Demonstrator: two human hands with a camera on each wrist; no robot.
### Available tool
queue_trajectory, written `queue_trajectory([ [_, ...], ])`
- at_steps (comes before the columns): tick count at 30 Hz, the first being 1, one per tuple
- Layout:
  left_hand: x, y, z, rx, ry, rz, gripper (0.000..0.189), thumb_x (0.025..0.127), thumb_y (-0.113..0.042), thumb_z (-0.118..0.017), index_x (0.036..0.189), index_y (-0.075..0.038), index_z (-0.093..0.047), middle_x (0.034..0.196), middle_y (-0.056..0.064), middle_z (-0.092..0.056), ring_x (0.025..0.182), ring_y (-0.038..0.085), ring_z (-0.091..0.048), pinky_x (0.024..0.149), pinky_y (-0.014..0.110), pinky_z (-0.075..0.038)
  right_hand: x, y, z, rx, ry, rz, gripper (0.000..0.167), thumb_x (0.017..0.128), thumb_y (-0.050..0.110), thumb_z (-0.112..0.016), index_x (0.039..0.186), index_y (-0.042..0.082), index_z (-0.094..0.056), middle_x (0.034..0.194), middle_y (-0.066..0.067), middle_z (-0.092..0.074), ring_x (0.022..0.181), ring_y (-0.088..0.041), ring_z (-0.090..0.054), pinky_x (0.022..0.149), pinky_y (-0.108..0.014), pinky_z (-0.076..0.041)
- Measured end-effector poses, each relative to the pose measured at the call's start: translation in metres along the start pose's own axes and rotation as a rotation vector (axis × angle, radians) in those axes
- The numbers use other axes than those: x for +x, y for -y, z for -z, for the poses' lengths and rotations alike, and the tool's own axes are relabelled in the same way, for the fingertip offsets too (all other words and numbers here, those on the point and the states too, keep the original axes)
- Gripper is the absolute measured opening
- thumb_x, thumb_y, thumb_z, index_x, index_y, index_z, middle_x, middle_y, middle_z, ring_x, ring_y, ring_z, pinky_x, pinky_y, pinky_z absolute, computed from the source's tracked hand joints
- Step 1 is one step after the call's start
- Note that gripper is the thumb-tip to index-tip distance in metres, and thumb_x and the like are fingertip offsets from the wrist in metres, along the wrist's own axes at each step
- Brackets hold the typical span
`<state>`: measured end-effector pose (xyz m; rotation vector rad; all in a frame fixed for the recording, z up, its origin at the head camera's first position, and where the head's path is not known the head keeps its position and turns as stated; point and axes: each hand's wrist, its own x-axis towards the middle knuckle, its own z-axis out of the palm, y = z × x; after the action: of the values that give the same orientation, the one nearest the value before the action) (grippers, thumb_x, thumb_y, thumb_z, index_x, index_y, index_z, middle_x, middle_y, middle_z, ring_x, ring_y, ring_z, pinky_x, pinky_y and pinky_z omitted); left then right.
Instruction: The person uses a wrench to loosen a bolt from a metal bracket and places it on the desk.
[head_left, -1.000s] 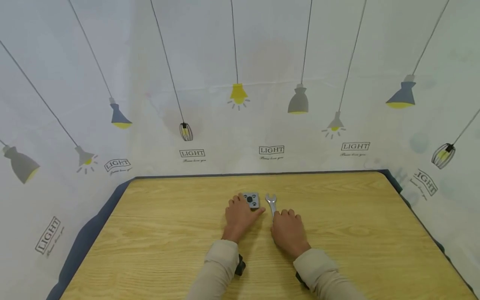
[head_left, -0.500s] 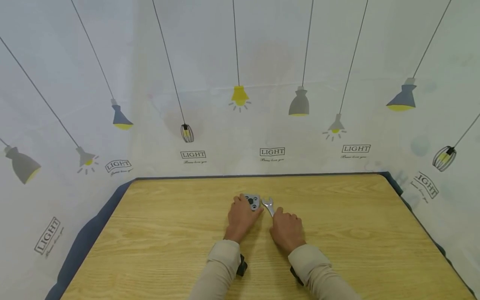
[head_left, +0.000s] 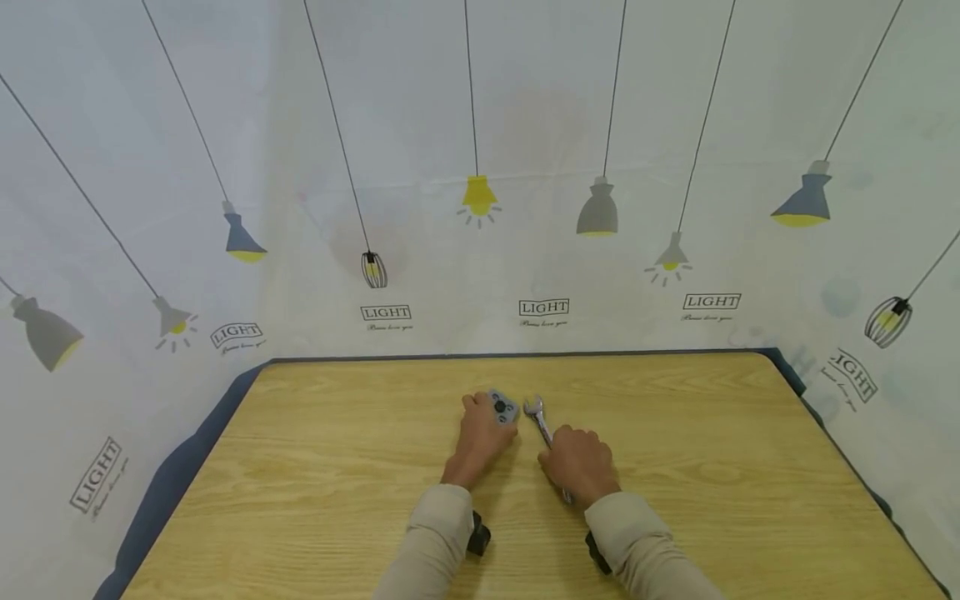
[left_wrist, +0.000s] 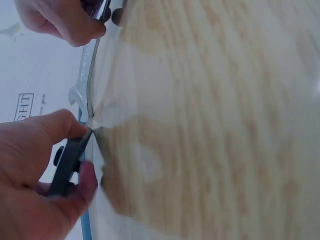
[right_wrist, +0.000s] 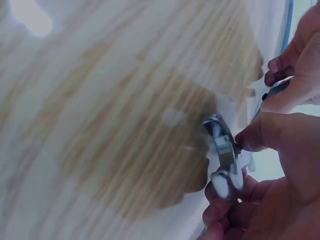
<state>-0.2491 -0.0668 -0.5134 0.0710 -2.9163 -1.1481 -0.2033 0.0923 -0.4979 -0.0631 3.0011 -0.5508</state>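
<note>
My left hand (head_left: 483,437) pinches a small grey square plate (head_left: 504,407) with holes near its corners and a black round piece at its centre. In the left wrist view the plate (left_wrist: 67,162) shows edge-on between thumb and fingers, above its shadow on the wood. My right hand (head_left: 579,462) grips a silver open-ended wrench (head_left: 542,423) by the handle. Its open jaw points away from me, just right of the plate and apart from it. The wrench's other end (right_wrist: 225,155) sticks out behind the palm in the right wrist view.
Both hands are over a light wooden table (head_left: 337,500). A whitish backdrop (head_left: 420,192) with printed hanging lamps surrounds its far and side edges. Dark cloth (head_left: 176,454) lines the left edge. Each wrist carries a black device (head_left: 478,533) below the sleeve cuff.
The plate has turned clockwise in my left hand. The wrench's open end has swung left toward the plate, and my right hand now sits lower, with the wrench's rear end showing below it.
</note>
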Motion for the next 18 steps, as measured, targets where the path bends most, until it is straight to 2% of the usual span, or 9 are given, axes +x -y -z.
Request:
queue_trajectory([
  [6,0.002,-0.002,0.011,-0.207,0.002,0.001,0.079,0.077,-0.002,-0.078,0.142,0.005,-0.033,0.124,0.023,-0.038,0.096,0.029,-0.052,0.077,0.037,-0.051,-0.001,-0.002,0.002,0.038,-0.026,0.023,0.014,0.093,0.012,-0.057,0.084,0.005,-0.049,0.061,-0.008,-0.051,0.052,-0.022,-0.05,0.044,-0.035,-0.038],
  [12,0.002,-0.008,0.024,-0.398,0.06,0.065,0.084,0.076,-0.005,-0.076,0.145,0.001,-0.029,0.128,0.024,-0.034,0.097,0.027,-0.05,0.075,0.032,-0.048,-0.002,-0.009,0.005,0.134,-0.081,0.078,0.007,0.093,0.001,-0.05,0.09,0.003,-0.044,0.064,-0.009,-0.05,0.051,-0.022,-0.048,0.043,-0.032,-0.036],
  [15,0.001,-0.011,0.028,-0.436,0.033,0.057,0.084,0.073,-0.001,-0.077,0.143,0.002,-0.031,0.128,0.025,-0.036,0.1,0.029,-0.052,0.079,0.034,-0.049,0.0,-0.012,0.007,0.158,-0.129,0.12,0.004,0.092,-0.001,-0.051,0.095,0.0,-0.048,0.069,-0.01,-0.054,0.054,-0.021,-0.049,0.045,-0.031,-0.037],
  [18,-0.001,-0.013,0.03,-0.418,-0.013,0.029,0.081,0.071,0.002,-0.079,0.139,0.002,-0.036,0.126,0.024,-0.04,0.103,0.03,-0.053,0.084,0.037,-0.052,0.001,-0.016,0.006,0.152,-0.183,0.139,0.016,0.092,-0.003,-0.053,0.107,-0.006,-0.054,0.078,-0.014,-0.059,0.059,-0.02,-0.051,0.049,-0.031,-0.041],
])
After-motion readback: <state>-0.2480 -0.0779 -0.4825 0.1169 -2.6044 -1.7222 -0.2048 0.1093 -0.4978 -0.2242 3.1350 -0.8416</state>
